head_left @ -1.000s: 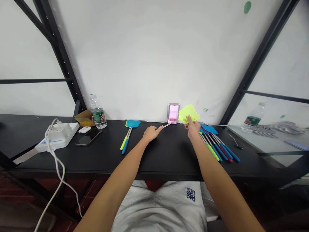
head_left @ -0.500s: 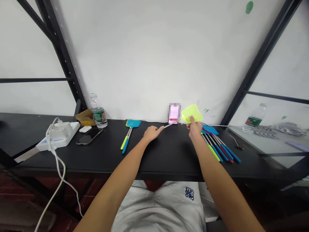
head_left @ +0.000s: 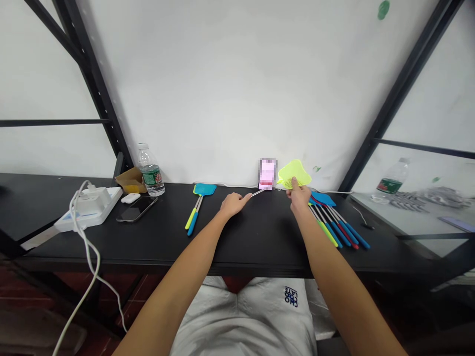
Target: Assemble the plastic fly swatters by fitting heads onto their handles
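My right hand [head_left: 299, 197] is closed on the yellow-green mesh head of a fly swatter [head_left: 295, 171], with the thumb lying on its face. A thin metal shaft [head_left: 257, 193] comes out of my closed left hand [head_left: 234, 203] and points toward that head. The middle of the shaft is hard to make out in front of the pink-screened phone [head_left: 267, 173]. The grip inside my left hand is hidden. Beside my right forearm lies a fanned row of several fly swatters [head_left: 334, 225] with blue, red and yellow-green handles. Left of my left hand, two more swatters [head_left: 198, 210], blue and yellow-green, lie together.
The black table [head_left: 252, 242] stands against a white wall. On its left are a water bottle [head_left: 151, 173], a small cardboard box [head_left: 130, 179], a white earbud case [head_left: 130, 198], a dark phone [head_left: 137, 209] and a power strip [head_left: 91, 205] with white cables. Black frame posts [head_left: 397, 89] rise on both sides.
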